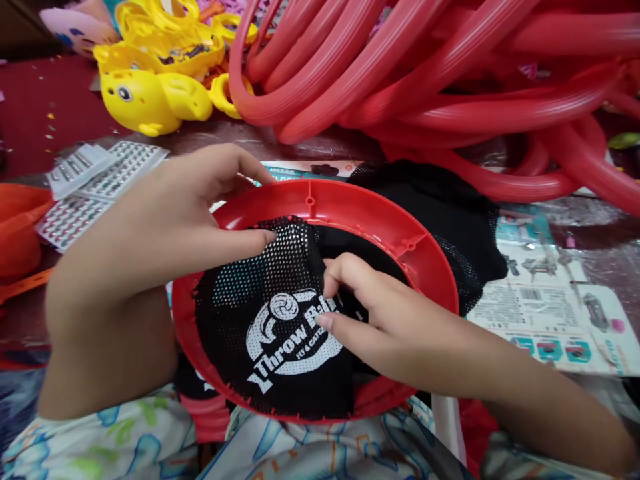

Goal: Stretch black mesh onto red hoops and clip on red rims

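A red plastic ring (430,260) is tilted in front of me, its ribbed inner side facing up. Black mesh netting (235,340) with a white "Throw Ball" print lies across its opening, its edge along the left part of the ring. My left hand (185,213) grips the far left rim, thumb over the mesh and fingers partly hidden behind the rim. Inside the ring, my right hand (370,310) pinches a fold of the netting between thumb and forefinger.
Red ribbed plastic rings (320,80) are heaped at the back. Another black mesh piece (425,193) lies behind the ring, on printed cards (545,300). Yellow duck-like toy parts (145,100) stand at back left, near packs of small button cells (120,173). Orange material (20,227) is at far left.
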Demonstrator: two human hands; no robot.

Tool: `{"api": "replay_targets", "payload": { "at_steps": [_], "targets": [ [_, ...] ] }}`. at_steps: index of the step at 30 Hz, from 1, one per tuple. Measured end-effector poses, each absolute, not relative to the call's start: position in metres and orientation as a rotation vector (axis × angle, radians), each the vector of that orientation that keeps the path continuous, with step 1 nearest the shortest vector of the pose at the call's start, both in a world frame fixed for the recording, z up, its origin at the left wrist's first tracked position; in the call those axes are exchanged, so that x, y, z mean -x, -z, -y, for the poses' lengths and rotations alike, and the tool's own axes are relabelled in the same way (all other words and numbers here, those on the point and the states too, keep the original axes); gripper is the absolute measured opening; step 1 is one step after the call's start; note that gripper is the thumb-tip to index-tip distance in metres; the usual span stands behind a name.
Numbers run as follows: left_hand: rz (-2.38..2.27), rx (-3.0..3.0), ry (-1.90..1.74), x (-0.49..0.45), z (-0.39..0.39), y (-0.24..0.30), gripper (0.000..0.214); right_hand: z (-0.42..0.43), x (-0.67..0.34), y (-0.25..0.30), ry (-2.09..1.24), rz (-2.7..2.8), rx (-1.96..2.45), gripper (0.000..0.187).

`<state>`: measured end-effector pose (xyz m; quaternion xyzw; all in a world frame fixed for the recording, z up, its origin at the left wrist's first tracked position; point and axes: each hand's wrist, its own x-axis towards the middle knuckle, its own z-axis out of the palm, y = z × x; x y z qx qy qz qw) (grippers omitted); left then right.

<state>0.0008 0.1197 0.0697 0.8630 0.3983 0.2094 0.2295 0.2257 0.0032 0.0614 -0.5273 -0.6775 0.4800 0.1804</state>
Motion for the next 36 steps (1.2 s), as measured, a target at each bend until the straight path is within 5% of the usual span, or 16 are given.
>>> {"api": "replay_targets", "payload": {
  "at_steps": [6,13,22,36],
  "targets": [
    [-0.99,-2.42,-0.506,-0.003,-0.124,-0.065,0.051,0.008,-0.22,-0.054,-0.967,1.895,1.332,0.019],
    [-1.015,-2.597,-0.491,-0.014,-0.12,-0.064,0.039,0.01,-0.219,-0.051,-0.488,1.92,1.298,0.024],
    [-0.631,-2.554,-0.775,-0.028,-0.111,-0.058,0.028,0.005,-0.226,-0.055,-0.372,2.104,1.118,0.033],
    [-0.696,-2.437,-0.784,-0.033,-0.115,-0.051,0.013,-0.001,-0.231,-0.054,0.031,2.31,1.105,0.033]
  ]
}}
